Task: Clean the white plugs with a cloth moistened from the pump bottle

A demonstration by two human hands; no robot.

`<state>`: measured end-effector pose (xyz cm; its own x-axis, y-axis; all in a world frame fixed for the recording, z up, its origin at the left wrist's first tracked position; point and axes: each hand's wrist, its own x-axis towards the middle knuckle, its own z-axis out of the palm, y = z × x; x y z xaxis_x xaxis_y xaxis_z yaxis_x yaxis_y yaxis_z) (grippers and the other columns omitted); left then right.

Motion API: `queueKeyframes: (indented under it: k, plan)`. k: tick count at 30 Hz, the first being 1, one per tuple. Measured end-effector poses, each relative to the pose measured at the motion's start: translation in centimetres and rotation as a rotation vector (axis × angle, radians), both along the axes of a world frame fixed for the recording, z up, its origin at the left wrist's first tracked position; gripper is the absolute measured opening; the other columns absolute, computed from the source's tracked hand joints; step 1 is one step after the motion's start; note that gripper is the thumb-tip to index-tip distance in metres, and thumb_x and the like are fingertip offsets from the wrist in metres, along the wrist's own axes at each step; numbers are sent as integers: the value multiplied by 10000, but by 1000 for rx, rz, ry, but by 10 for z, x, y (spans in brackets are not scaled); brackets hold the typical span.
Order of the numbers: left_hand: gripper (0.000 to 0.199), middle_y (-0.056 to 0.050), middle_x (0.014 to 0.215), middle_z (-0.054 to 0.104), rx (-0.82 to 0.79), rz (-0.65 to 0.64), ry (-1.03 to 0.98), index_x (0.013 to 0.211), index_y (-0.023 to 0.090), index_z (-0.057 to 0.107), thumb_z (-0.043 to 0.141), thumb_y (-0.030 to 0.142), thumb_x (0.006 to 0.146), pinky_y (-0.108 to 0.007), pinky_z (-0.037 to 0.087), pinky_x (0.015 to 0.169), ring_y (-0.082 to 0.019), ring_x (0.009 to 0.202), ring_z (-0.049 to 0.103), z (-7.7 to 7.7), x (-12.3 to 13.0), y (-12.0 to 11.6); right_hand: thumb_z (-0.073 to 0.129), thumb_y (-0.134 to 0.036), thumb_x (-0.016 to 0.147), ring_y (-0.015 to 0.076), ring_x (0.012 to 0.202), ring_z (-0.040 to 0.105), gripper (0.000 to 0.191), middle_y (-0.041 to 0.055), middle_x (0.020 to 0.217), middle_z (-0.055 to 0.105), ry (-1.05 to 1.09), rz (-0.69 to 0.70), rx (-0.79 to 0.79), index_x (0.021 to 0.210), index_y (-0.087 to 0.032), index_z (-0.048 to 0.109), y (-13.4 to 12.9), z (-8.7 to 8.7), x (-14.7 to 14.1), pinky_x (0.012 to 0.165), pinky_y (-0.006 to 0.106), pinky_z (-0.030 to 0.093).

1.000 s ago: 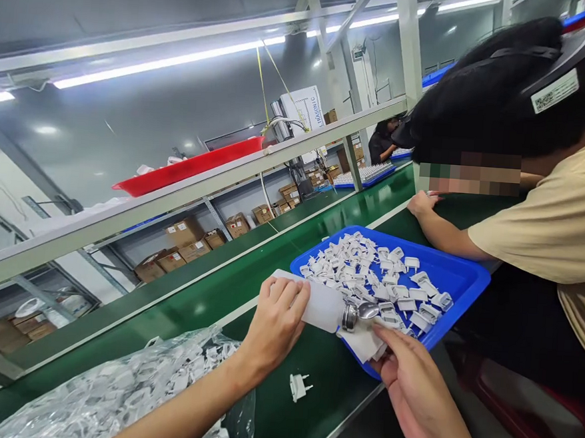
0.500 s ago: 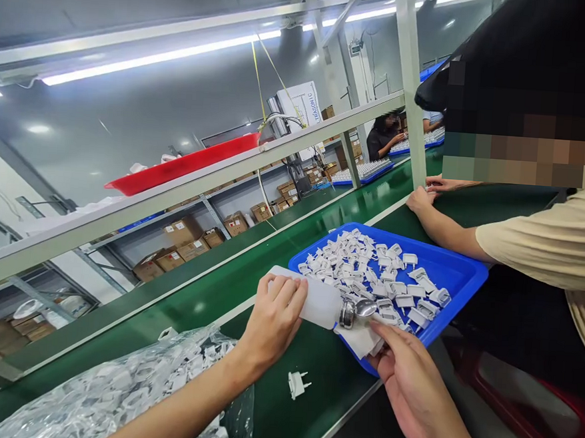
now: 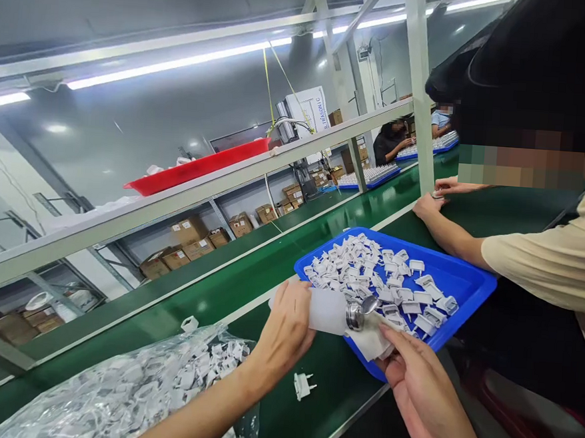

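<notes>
Right now the left hand point(image 3: 285, 328) has its grip clenched round a translucent white squeeze bottle point(image 3: 327, 311), lying nearly flat, metal nozzle point(image 3: 359, 312) aimed to 3 o'clock. The right hand point(image 3: 418, 388) is pinching a folded white cloth point(image 3: 370, 341) under the nozzle tip, fingers closed on the cloth's lower edge. Both sit at the near corner of the blue tray point(image 3: 468, 285), approx at 6 o'clock of the tray, over the green desk point(image 3: 331, 388).

Risks, as I judge them:
- Bottle is tipped sideways w/ the nozzle right over the tray's edge. Too hard a squeeze and liquid could overshoot the cloth and wet the white plug parts point(image 3: 383, 279) heaped inside the tray.
- Cloth is held only by fingertips; if it slips, drips land on the desk or in the tray.
- Left wrist is bent over the clear bag of parts point(image 3: 124, 394) at 9 o'clock of the hands; a forearm swing could drag the bag or spill it.
- One loose plug piece point(image 3: 303, 385) lies alone on the desk at 6 o'clock of the bottle, near the front edge; an elbow nudge could send it off.
- A co-worker's arm point(image 3: 452, 233) rests just past the tray at 1 o'clock, close enough that a bump to the tray would jog the nozzle off the cloth.

Can't tell how full the bottle is.
</notes>
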<state>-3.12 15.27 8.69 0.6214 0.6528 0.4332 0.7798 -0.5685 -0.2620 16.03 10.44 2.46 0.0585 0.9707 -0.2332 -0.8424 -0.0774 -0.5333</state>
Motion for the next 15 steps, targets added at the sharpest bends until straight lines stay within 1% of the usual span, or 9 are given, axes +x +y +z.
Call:
queueKeyframes:
  k: [2,5,6,8,10,12,15]
  plan:
    - [516,-123,1159,569,-43,13,-54,1235,201,391,541,45,766,-571,475,990,-314,1066,577,-2,1,-2,848,-267,718,241,1172,649,339,30,1124,778,5,0,14,1050,-233,790,-2,-1,-1,734,197,591]
    - [659,-128,1221,533,-117,57,-94,1349,219,374,594,46,752,-515,498,960,-325,1143,543,-5,2,-3,878,-299,707,223,1172,649,343,1,1125,777,-12,-31,19,1036,-260,790,-4,-4,-5,737,183,583]
    - [661,-125,1229,524,-145,72,-101,1345,221,392,610,44,747,-496,501,956,-322,1155,534,-6,3,-3,888,-316,700,219,1163,654,358,-7,1124,776,-28,-41,12,1040,-270,787,-5,-5,-6,735,182,581]
    - [576,-111,1201,521,-193,95,-123,1264,219,452,634,44,746,-461,510,932,-306,1130,537,-9,3,-3,902,-356,683,216,1127,667,395,-17,1109,778,-68,-54,-12,1051,-281,781,-6,-9,-9,726,183,576]
    - [526,-99,1190,518,-226,100,-163,1211,224,471,660,52,751,-447,508,934,-295,1118,539,-11,3,-4,897,-403,685,215,1085,678,411,-17,1094,778,-122,-46,-20,1057,-277,777,-6,-13,-10,722,187,571]
    - [537,-92,1207,511,-251,82,-215,1225,241,467,691,75,767,-442,499,954,-287,1131,534,-13,3,-5,887,-444,689,208,1036,683,402,-12,1064,782,-181,-33,-9,1033,-265,784,-7,-16,-10,719,185,563]
    - [530,-79,1222,508,-303,36,-344,1245,258,485,739,136,796,-411,486,974,-266,1148,526,-14,3,-3,895,-453,672,170,930,681,373,-27,1025,783,-211,-23,-5,981,-272,791,-9,-19,-10,690,158,543]
